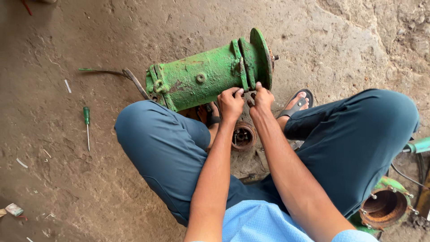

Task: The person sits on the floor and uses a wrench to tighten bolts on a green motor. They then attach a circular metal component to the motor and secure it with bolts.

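Note:
A green, worn cylindrical pump housing (201, 77) lies on its side on the dirt floor in front of my knees, its flanged end to the right. My left hand (230, 102) and my right hand (261, 98) sit side by side at the near edge of the flange, fingers curled against it. Whether either hand pinches a small part is too small to tell. A rusty round part (243, 136) lies on the ground between my feet, just below my hands.
A green-handled screwdriver (87, 121) lies on the floor at left. A bent metal bar (127, 76) rests by the housing's left end. A second green flanged part with a rusty bore (385, 206) stands at lower right. My sandalled foot (295, 104) is beside the flange.

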